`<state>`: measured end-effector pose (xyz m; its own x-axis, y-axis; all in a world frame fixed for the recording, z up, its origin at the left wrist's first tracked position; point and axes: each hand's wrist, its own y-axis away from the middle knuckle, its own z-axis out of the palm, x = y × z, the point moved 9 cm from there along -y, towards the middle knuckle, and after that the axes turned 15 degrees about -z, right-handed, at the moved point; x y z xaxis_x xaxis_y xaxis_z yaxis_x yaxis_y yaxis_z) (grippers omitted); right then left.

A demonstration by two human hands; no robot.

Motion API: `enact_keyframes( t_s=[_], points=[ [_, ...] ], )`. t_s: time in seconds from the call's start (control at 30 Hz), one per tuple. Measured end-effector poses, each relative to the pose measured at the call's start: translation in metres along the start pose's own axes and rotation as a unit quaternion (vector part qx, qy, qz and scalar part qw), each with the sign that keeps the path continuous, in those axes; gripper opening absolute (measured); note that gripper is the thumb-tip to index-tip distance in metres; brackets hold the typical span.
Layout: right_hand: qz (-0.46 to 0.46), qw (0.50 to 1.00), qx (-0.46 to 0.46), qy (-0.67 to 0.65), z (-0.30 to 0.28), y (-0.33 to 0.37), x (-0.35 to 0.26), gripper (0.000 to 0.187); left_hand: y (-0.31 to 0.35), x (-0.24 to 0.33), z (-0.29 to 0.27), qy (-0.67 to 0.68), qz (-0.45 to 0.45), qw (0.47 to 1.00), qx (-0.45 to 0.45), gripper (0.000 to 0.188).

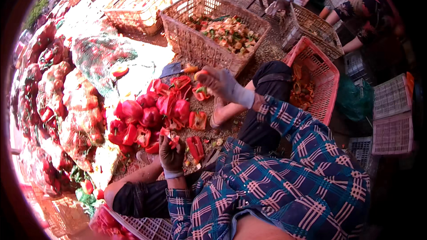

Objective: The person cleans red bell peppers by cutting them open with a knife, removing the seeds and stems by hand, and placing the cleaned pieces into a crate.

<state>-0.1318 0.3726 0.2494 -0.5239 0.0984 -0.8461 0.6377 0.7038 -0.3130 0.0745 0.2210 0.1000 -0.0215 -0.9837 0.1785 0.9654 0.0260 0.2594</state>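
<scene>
My left hand [172,156], in a dark glove, is closed on a piece of red bell pepper [169,138] with pale flesh showing. My right hand [224,86], in a light grey glove, is raised at the far side of the pepper pile. Its fingers are bent around a small orange-red thing [201,75] whose kind I cannot make out. Just left of those fingers is a broad-bladed knife [171,69] with an orange handle. Between my legs lies a heap of red bell peppers [151,116], some whole and some cut. Cut pepper halves [195,149] lie near my left hand.
Ahead stands a plastic crate [191,33] of pepper scraps. A pink crate [322,78] holding orange-red pieces is at my right. Mesh sacks of peppers [80,115] line the left. Another crate [153,224] is by my left knee. Another person's arm [351,44] reaches in at far right.
</scene>
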Motion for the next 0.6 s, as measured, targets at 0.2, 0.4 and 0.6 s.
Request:
enact_keyframes(
  t_s=[0.2, 0.4, 0.6],
  points=[
    [-0.079, 0.802, 0.103, 0.583, -0.146, -0.108, 0.024, 0.046, 0.011, 0.017, -0.038, 0.073, 0.001, 0.997, 0.031, 0.026],
    [0.002, 0.852, -0.265, 0.451, 0.028, -0.079, 0.138, 0.063, 0.011, 0.025, -0.079, 0.098, 0.034, 0.992, 0.078, 0.027],
    [0.158, 0.883, -0.356, 0.264, 0.218, -0.004, 0.197, 0.109, 0.02, 0.02, -0.113, 0.113, 0.038, 0.983, 0.139, 0.026]
  ],
)
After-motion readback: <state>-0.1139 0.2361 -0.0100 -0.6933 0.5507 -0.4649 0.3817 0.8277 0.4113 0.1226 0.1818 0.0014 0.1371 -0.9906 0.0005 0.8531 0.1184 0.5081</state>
